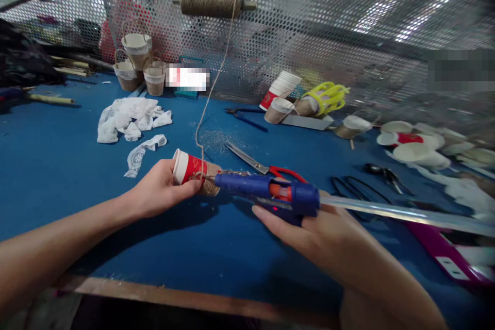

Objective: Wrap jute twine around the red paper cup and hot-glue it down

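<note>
My left hand [162, 193] is closed around a red and white paper cup [189, 167] lying on its side, partly wrapped in brown twine. My right hand [309, 227] grips a blue hot glue gun [270, 191] with its nozzle touching the twine wrap on the cup. A clear glue stick [406, 212] sticks out of the gun's back to the right. A strand of twine [211, 93] runs up from the cup to a twine spool [211, 1] on the mesh wall.
Red-handled scissors [266, 165] lie just behind the gun on the blue table [58, 165]. White lace scraps [129, 118] lie at left. Finished twine-wrapped cup baskets [139, 62] stand at the back. Stacked and loose cups [406, 144], black scissors [359, 188] and a yellow holder [327, 97] crowd the right.
</note>
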The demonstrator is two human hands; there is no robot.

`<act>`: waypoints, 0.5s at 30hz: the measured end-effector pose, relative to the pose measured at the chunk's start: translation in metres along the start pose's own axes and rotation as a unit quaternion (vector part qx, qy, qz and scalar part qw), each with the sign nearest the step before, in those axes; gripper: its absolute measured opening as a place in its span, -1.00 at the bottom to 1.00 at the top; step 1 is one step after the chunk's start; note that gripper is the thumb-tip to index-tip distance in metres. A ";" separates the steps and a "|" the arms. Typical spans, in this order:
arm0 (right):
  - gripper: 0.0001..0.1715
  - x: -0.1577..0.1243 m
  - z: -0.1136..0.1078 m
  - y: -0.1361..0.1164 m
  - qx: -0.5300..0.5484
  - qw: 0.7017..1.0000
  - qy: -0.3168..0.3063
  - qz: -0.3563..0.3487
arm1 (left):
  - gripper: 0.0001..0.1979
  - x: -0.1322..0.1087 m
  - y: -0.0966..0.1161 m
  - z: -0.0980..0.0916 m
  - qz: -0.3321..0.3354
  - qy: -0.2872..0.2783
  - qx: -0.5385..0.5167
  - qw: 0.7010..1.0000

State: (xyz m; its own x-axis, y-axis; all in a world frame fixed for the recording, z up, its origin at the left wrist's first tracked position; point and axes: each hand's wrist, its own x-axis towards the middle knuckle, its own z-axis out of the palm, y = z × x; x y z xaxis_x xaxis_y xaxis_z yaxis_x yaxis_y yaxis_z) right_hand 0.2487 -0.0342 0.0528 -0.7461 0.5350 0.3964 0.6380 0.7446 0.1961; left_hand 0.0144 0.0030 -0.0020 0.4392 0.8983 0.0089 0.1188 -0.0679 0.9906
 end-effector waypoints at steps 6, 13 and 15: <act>-0.67 -0.003 0.005 0.001 -0.073 0.997 -0.007 -0.028 | -0.71 -0.004 -0.001 0.001 0.003 -0.006 0.032 0.999; -0.65 -0.005 0.004 -0.002 -0.047 0.999 -0.005 -0.001 | -0.74 -0.002 0.003 0.001 0.022 -0.003 0.035 0.999; -0.67 -0.004 0.001 0.000 -0.042 0.999 -0.016 -0.008 | -0.73 -0.002 0.003 0.002 0.025 -0.008 0.029 0.999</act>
State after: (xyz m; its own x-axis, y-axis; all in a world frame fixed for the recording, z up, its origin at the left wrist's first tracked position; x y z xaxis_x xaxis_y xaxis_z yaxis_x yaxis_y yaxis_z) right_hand 0.2516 -0.0360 0.0499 -0.7610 0.5371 0.3640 0.6390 0.7176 0.2770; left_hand 0.0153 0.0004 0.0008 0.4607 0.8858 0.0553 0.1475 -0.1378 0.9794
